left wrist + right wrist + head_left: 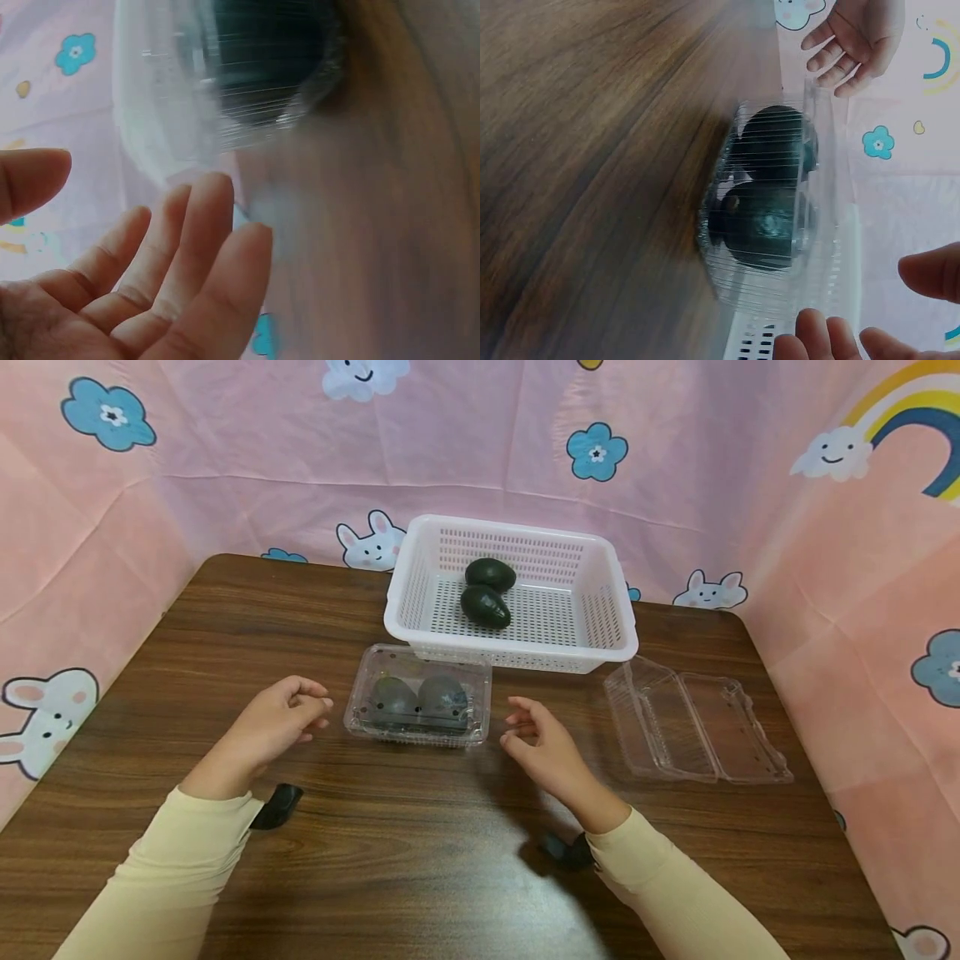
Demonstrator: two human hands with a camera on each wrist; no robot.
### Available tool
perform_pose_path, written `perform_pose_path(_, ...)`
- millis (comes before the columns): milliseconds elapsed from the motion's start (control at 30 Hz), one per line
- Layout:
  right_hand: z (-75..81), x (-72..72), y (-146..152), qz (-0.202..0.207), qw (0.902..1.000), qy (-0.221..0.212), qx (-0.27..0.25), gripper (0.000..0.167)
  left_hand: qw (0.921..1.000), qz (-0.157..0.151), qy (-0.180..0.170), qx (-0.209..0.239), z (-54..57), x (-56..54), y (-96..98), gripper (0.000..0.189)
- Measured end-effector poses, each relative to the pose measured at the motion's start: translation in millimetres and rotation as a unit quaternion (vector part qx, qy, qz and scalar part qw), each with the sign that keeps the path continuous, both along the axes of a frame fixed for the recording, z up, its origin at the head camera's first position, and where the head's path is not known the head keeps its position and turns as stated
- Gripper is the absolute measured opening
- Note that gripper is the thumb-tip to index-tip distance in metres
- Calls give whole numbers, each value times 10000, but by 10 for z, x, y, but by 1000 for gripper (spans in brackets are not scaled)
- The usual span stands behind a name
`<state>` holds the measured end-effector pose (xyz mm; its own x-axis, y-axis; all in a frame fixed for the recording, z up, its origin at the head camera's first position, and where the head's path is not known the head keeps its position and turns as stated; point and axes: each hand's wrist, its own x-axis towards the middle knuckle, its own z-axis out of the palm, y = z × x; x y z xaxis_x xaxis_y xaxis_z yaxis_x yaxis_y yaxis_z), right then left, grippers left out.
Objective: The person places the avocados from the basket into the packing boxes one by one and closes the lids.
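Observation:
A clear plastic clamshell box point(417, 722) with its lid down stands on the table, two dark green avocados point(769, 221) inside it. Just left of the box hovers my left hand point(281, 718), fingers loosely bent and holding nothing; the left wrist view shows its fingers point(214, 225) spread apart below the box. On the other side, my right hand point(547, 752) is a little off the box's right edge, also holding nothing, with thumb and fingers apart. Two more avocados point(486, 607) lie in the white basket point(517, 652) behind the box.
A second clear clamshell box point(697, 727) lies unfolded on the right of the brown wooden table point(360, 877). The basket stands at the table's back edge, against a pink patterned cloth point(480, 443) that hangs around the back and sides.

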<state>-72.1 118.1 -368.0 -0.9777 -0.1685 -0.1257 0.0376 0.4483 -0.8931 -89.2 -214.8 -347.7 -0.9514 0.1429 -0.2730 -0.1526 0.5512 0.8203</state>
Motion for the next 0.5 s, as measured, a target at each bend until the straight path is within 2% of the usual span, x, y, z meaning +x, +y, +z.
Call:
perform_pose_path(233, 75, 70, 41, 95, 9996, 245, -120, 53, 9981, 46, 478, -375, 196, 67, 80, 44)
perform_pose_path(500, 146, 135, 129, 236, 9977, 634, -32, 52, 9954, -78, 851, -424, 350, 138, 253, 47)
